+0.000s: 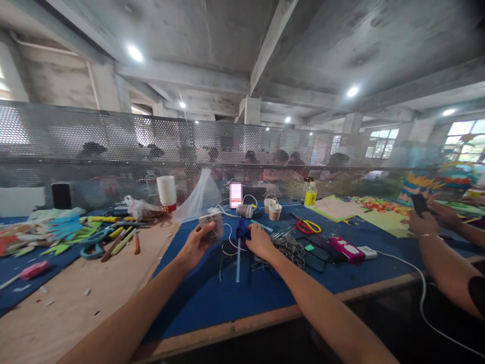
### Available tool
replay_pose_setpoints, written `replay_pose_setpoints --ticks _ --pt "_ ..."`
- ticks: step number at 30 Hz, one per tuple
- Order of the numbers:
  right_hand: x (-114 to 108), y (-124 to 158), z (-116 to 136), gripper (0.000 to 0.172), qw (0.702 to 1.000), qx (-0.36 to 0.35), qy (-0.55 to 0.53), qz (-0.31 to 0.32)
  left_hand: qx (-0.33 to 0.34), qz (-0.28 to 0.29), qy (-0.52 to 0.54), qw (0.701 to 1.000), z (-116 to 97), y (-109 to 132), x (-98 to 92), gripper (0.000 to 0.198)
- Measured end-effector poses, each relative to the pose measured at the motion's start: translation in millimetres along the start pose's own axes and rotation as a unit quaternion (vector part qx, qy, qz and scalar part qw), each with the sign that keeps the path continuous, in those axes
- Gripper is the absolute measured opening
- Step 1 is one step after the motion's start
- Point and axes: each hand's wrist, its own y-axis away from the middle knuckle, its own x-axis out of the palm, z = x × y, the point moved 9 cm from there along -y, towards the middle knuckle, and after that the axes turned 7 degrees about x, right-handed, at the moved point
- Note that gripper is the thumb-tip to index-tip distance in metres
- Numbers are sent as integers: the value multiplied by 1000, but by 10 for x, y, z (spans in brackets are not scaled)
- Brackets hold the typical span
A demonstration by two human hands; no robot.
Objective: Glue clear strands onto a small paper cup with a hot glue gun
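Observation:
My left hand [199,245] is closed round a paper cup [212,222] wrapped in grey-brown cord, held tilted above the blue mat [189,308]. A loose end of cord hangs below the cup. My right hand [259,241] grips a blue glue gun [241,230], and a translucent glue stick [238,263] sticks out of it toward me. The gun's tip is hidden. Beside my right hand lies a tangled heap of grey cord [290,253]. Another cord-wrapped cup [245,210] lies on its side beyond my hands, before a lit phone [235,196].
Small wrapped baskets [275,211], a yellow glue bottle [310,196], scissors [308,227] and a magenta box [346,249] stand or lie to the right. Stacked cups [166,192] and several tools are at left. A co-worker's hands [424,222] hold a phone at far right. A perforated screen [215,146] closes the back.

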Motion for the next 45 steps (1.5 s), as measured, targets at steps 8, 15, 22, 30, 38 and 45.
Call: replay_pose_setpoints --ticks 8,15,22,30,38,45 --pt "125 -10 -7 43 998 4 -14 63 -14 41 5 999 52 63 115 30" --pt "62 34 9 42 998 21 0 66 -19 61 7 998 79 91 174 40" --pt "-428 324 594 14 965 -202 -126 -112 -12 54 4 998 170 42 140 48" --pt "-413 491 793 19 953 -256 -115 -115 -1 71 -5 997 179 104 252 53" --pt "-444 463 750 3 943 -252 -172 -132 2 65 -6 998 205 72 228 60" --pt "-526 366 584 6 931 -211 -243 -169 -9 79 -11 997 214 102 272 60"
